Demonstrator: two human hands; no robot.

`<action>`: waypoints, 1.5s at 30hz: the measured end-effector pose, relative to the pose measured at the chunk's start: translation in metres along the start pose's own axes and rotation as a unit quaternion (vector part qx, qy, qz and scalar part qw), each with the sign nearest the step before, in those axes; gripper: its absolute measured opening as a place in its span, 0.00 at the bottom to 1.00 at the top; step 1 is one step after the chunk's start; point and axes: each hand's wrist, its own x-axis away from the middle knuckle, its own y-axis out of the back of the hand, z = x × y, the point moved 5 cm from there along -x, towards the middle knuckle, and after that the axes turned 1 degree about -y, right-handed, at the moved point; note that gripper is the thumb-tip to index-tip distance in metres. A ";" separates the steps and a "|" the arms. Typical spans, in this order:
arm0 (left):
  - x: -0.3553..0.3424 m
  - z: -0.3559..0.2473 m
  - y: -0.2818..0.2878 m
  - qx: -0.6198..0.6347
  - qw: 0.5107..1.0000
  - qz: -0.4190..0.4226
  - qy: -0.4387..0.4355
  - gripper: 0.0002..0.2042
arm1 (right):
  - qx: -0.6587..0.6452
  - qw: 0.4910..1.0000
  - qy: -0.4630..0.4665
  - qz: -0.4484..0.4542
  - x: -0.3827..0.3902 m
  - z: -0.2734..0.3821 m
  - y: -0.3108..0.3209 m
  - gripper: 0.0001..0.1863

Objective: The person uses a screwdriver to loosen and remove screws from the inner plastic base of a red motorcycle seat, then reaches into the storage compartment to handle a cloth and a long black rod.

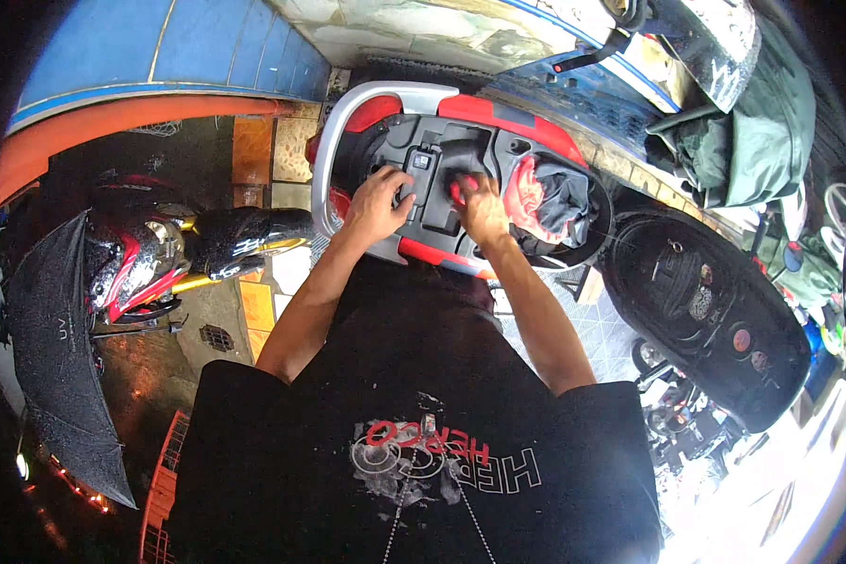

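While left hand (380, 208) touches scooter (436, 214), right (484, 212) grips object (458, 192)

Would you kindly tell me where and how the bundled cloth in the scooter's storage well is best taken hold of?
Probably take the cloth by its pinkish-red fold, on the side nearest the right hand, with a pinch from above. It lies crumpled, so its folds offer something to pinch, and the well's wall surrounds it while the top is open.
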 end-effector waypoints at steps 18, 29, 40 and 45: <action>0.016 0.004 -0.026 0.007 0.996 0.079 0.027 0.14 | 0.071 0.991 0.023 0.113 -0.015 -0.035 -0.022 0.39; -0.039 -0.027 -0.067 -0.251 0.964 0.070 -0.052 0.21 | -0.131 0.991 -0.024 -0.016 -0.004 -0.014 -0.004 0.32; -0.036 -0.022 -0.073 -0.219 0.970 0.092 -0.060 0.25 | -0.035 0.994 0.095 0.047 -0.009 -0.019 0.002 0.37; -0.028 -0.020 -0.066 -0.208 0.975 0.061 -0.050 0.25 | -0.001 0.994 0.113 0.008 -0.002 -0.023 -0.005 0.39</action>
